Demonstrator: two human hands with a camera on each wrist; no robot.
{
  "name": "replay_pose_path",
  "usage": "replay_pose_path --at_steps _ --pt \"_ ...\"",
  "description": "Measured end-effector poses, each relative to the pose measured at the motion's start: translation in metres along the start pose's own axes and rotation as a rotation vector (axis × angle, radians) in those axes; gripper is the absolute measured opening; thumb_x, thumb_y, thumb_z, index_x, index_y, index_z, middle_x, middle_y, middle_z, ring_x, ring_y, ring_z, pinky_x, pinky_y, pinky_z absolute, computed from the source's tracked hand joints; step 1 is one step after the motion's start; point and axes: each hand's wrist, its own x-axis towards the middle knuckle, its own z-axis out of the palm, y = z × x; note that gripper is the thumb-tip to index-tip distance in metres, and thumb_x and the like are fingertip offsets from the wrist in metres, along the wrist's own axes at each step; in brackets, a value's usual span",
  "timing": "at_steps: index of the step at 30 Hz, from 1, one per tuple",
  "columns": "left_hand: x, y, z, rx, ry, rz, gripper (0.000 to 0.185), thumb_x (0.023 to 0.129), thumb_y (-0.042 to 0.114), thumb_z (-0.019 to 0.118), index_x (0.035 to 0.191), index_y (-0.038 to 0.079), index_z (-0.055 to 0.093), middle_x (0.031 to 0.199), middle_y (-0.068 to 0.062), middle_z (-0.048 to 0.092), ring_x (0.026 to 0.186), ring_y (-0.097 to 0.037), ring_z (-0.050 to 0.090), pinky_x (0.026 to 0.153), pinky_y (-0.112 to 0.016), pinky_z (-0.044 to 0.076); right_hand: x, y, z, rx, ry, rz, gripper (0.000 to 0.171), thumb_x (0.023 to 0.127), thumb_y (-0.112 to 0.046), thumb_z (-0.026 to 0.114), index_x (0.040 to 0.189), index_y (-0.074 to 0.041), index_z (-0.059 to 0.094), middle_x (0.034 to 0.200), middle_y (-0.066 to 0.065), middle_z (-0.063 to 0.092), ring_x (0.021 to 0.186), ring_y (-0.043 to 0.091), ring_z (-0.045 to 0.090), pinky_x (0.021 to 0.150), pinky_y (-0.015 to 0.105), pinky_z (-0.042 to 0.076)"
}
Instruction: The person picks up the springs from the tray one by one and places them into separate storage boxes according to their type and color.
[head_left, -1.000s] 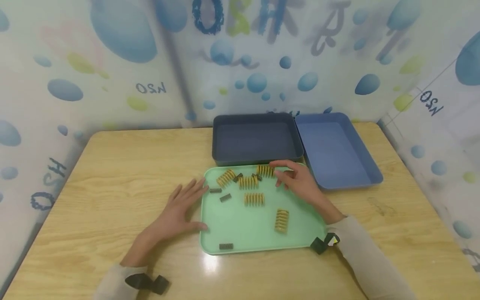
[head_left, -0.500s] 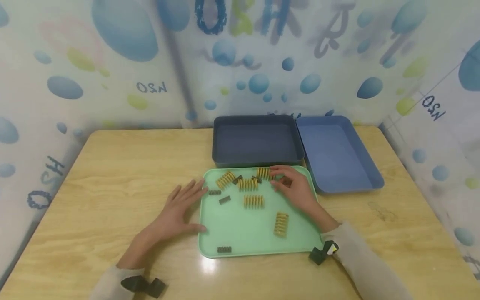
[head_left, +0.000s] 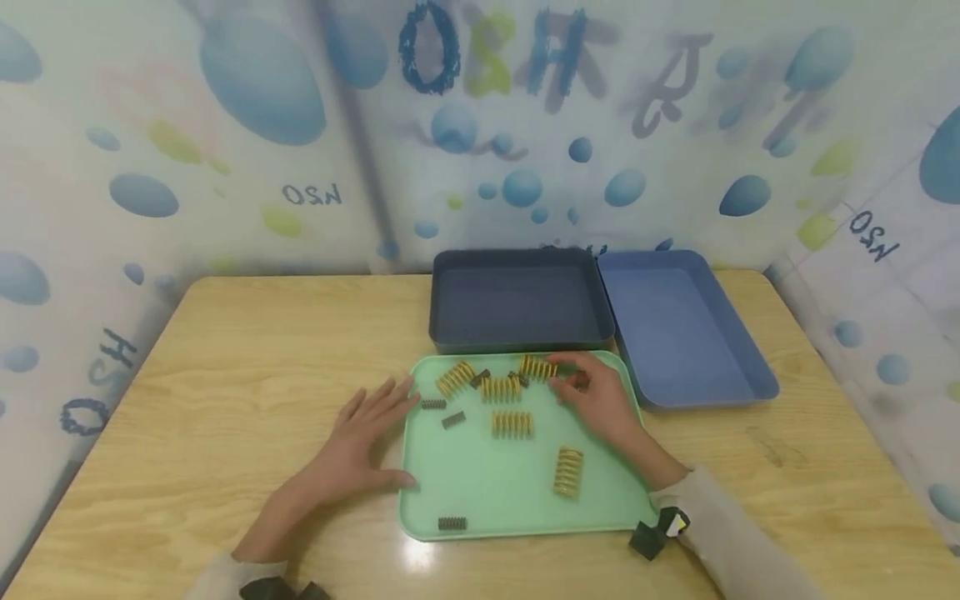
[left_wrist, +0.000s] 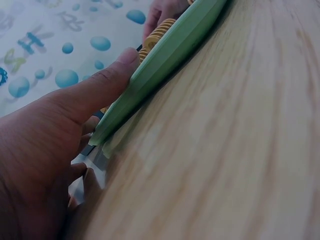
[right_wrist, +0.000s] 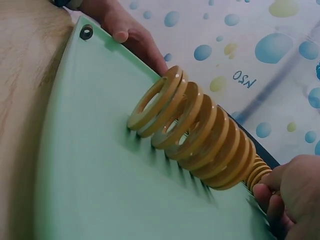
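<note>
A mint green tray (head_left: 480,492) lies on the wooden table and holds several yellow coil springs (head_left: 512,423) and several small black springs (head_left: 452,419). My left hand (head_left: 360,442) lies flat on the table, fingers straight, its thumb against the tray's left rim (left_wrist: 165,55). My right hand (head_left: 592,396) hovers over the tray's back right corner, fingers curled, and pinches what looks like a small dark spring (head_left: 579,382) beside a yellow spring (head_left: 537,367). The right wrist view shows a large yellow spring (right_wrist: 195,130) lying on the tray (right_wrist: 100,175) close to my curled fingers (right_wrist: 292,197).
A dark grey bin (head_left: 521,304) and a blue bin (head_left: 675,333) stand side by side behind the tray, both with nothing in them. Bubble-patterned curtains close off the table (head_left: 262,358) at the back and sides. One black spring (head_left: 452,523) lies alone near the tray's front edge.
My right hand's fingers, spread a second ago, have curled inward over the tray's back right corner. The left hand has stayed flat at the tray's edge.
</note>
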Motion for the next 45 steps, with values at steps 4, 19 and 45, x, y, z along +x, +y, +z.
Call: replay_pose_path --at_steps 4,19,45 --pt "0.001 0.001 0.003 -0.004 -0.008 -0.004 0.102 0.069 0.064 0.073 0.148 0.012 0.035 0.157 -0.009 0.022 0.142 -0.037 0.014 0.111 -0.06 0.002 0.001 0.003 -0.007 -0.007 -0.044 0.051 0.031 0.091 -0.02 0.068 0.122 -0.016 0.065 0.067 -0.002 0.064 0.053 0.014 0.057 0.045 0.027 0.04" --pt "-0.001 0.0 0.001 0.02 -0.005 0.001 0.104 0.069 0.066 0.071 0.149 0.013 0.033 0.157 -0.007 0.021 0.143 -0.035 0.014 0.111 -0.059 0.003 0.004 0.004 -0.013 0.099 -0.14 0.125 0.037 0.087 -0.028 0.071 0.122 -0.019 0.063 0.075 0.003 0.069 0.062 0.02 0.061 0.051 0.03 0.049" --pt "0.0 0.001 0.0 0.004 -0.009 0.008 0.099 0.07 0.062 0.073 0.148 0.013 0.036 0.157 -0.009 0.022 0.142 -0.036 0.015 0.111 -0.059 0.002 0.01 0.008 -0.022 0.034 -0.251 0.084 0.045 0.081 -0.022 0.078 0.124 -0.019 0.064 0.06 0.004 0.059 0.052 0.018 0.052 0.045 0.026 0.042"
